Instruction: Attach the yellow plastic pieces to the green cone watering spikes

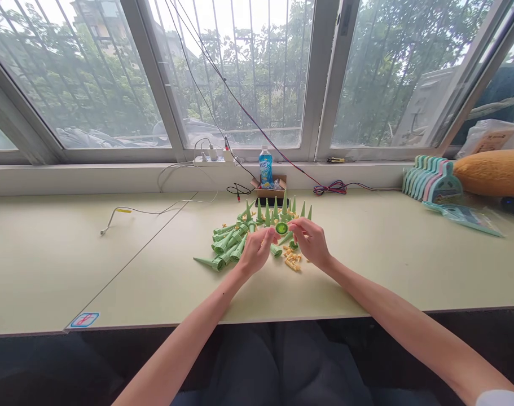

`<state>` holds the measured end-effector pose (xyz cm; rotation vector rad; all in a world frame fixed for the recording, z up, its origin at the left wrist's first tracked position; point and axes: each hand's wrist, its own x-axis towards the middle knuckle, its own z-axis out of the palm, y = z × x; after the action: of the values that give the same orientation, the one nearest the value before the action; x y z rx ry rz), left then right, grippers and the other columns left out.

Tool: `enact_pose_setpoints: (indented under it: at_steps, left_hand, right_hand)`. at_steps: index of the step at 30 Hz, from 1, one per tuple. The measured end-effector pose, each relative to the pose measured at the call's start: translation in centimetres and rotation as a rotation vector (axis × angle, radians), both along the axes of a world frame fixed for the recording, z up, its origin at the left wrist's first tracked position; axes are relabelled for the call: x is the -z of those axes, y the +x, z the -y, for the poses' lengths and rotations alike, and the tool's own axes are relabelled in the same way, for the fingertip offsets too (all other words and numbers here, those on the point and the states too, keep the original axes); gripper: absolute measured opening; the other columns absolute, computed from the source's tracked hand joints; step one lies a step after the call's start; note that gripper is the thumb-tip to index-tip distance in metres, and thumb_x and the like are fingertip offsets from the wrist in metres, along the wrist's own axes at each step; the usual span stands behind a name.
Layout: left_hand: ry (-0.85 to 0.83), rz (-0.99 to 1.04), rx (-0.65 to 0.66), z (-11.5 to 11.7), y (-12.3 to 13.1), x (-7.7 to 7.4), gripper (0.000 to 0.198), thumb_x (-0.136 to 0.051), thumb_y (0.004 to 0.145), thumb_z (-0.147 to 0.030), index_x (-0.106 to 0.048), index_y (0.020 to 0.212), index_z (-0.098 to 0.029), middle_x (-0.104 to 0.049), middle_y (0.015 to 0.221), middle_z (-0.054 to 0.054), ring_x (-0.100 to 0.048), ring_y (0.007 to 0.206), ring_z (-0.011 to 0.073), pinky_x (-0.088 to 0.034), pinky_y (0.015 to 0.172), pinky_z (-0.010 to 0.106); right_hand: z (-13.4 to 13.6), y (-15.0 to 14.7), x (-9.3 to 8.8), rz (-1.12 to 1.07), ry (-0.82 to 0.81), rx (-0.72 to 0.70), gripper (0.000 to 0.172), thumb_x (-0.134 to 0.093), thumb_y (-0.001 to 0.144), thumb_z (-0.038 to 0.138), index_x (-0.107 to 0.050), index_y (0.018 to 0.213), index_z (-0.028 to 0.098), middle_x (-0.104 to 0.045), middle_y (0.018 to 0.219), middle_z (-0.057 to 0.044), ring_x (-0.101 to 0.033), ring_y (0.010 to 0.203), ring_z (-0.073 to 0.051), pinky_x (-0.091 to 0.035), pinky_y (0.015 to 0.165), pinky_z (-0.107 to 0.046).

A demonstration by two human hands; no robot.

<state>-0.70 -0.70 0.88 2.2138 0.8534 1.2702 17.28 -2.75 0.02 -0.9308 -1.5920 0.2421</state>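
My left hand [257,248] and my right hand [310,239] meet over the middle of the pale green table [113,270], fingers pinched together. Between their fingertips sits a green cone [281,228], its round open end turned toward me. Which hand carries most of it I cannot tell. To the left of my left hand lies a heap of green cones [225,245] on their sides. Behind my hands several green cones stand upright [282,210]. Small yellow pieces [293,260] are scattered just under my right hand.
A blue-labelled bottle [266,165] and a small cardboard box [270,190] stand at the window ledge, with cables [330,187] and a power strip [210,158]. Pastel plastic parts [432,177] and an orange cushion [493,172] lie at far right. A loose wire [117,214] lies at left.
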Motion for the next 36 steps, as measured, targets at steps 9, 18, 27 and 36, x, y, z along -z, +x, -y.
enact_pose_setpoints:
  at_steps: [9,18,27,36]
  left_hand:
    - [-0.146,0.001,-0.051,0.0,0.0,-0.1,0.071,-0.019,0.093,-0.070,-0.049,0.056,-0.017,-0.054,0.060,0.002,-0.050,0.061,0.0157,-0.039,0.062,0.028]
    - [-0.127,0.037,0.016,-0.4,0.0,0.5,0.056,-0.031,0.095,-0.061,-0.029,0.058,-0.019,-0.032,0.057,-0.002,-0.033,0.054,0.0119,-0.033,0.056,0.026]
    - [-0.032,-0.015,0.070,0.2,-0.3,-0.4,0.046,-0.041,0.096,-0.050,-0.055,0.068,-0.016,-0.059,0.069,0.002,-0.054,0.067,0.0144,-0.043,0.066,0.026]
    - [0.101,0.001,0.065,0.0,-0.2,0.0,0.025,-0.062,0.089,-0.040,-0.062,0.096,-0.016,-0.061,0.088,0.004,-0.061,0.074,0.0136,-0.051,0.066,0.026]
  right_hand:
    - [-0.2,0.0,0.2,0.038,0.068,-0.060,0.025,-0.054,0.096,0.040,-0.069,0.089,0.021,-0.066,0.084,-0.005,-0.061,0.068,-0.014,-0.050,0.056,-0.025]
    - [-0.4,0.2,0.5,0.073,0.072,-0.083,0.023,-0.053,0.096,0.039,-0.066,0.092,0.020,-0.066,0.083,-0.005,-0.062,0.067,-0.014,-0.051,0.057,-0.025]
    - [-0.4,0.1,0.5,0.104,0.006,-0.027,0.034,-0.046,0.098,0.045,-0.060,0.081,0.019,-0.062,0.073,-0.003,-0.054,0.057,-0.012,-0.046,0.057,-0.025]
    - [-0.6,0.2,0.5,0.165,-0.062,0.041,0.045,-0.041,0.098,0.049,-0.047,0.065,0.019,-0.044,0.055,0.003,-0.036,0.051,-0.010,-0.031,0.051,-0.024]
